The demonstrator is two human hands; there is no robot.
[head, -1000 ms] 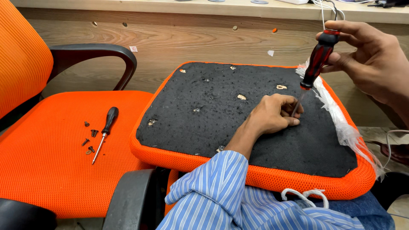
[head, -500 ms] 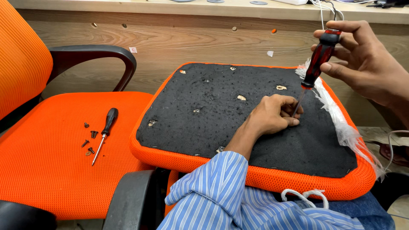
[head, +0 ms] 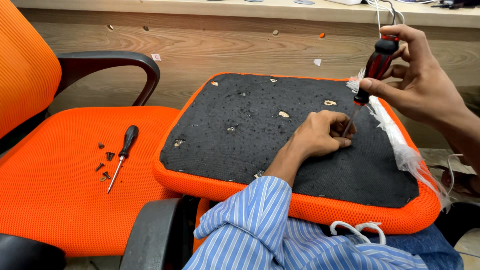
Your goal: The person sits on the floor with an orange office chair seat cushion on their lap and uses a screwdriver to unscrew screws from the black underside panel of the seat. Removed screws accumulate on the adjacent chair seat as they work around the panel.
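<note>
A wooden panel wall runs along the far side. An upturned orange seat cushion (head: pixel 300 150), black underside up, lies across the lap. The right hand (head: pixel 425 82) clamps a red-and-black screwdriver (head: pixel 372 70) upright; the left hand (head: pixel 320 132) pinches its tip. On the left, an orange chair (head: pixel 75 200) holds a second screwdriver (head: pixel 124 152) and loose screws (head: pixel 103 162).

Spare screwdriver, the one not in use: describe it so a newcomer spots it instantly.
Start at the orange mesh chair seat on the left, beside the upturned black-bottomed seat cushion. On it lies a black-handled screwdriver, next to a few loose dark screws. Unlike the red-and-black screwdriver gripped upright in the right hand, it lies flat, untouched.
</note>
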